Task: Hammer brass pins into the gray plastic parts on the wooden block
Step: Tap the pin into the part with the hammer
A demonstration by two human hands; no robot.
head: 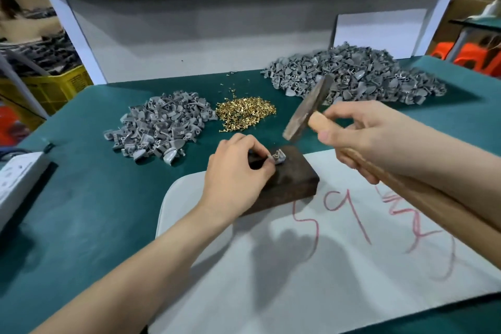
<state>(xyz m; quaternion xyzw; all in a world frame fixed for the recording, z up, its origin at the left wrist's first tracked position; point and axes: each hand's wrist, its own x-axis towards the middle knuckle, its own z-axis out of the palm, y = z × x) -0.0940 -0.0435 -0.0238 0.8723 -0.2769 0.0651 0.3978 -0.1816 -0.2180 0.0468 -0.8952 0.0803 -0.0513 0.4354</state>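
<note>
A dark wooden block (287,182) lies on the green table, partly on a white sheet. On its top sits a gray plastic part (279,158) with a brass pin standing in it. My left hand (235,168) pinches that part at its left side. My right hand (371,138) grips the wooden handle of a hammer (309,108), whose blurred metal head hangs raised a little above and to the right of the part. A heap of brass pins (245,112) lies behind the block.
A small pile of gray parts (160,127) lies left of the pins and a large pile (357,74) at the back right. A white power strip (16,176) sits at the left edge. The white sheet (325,266) bears red writing.
</note>
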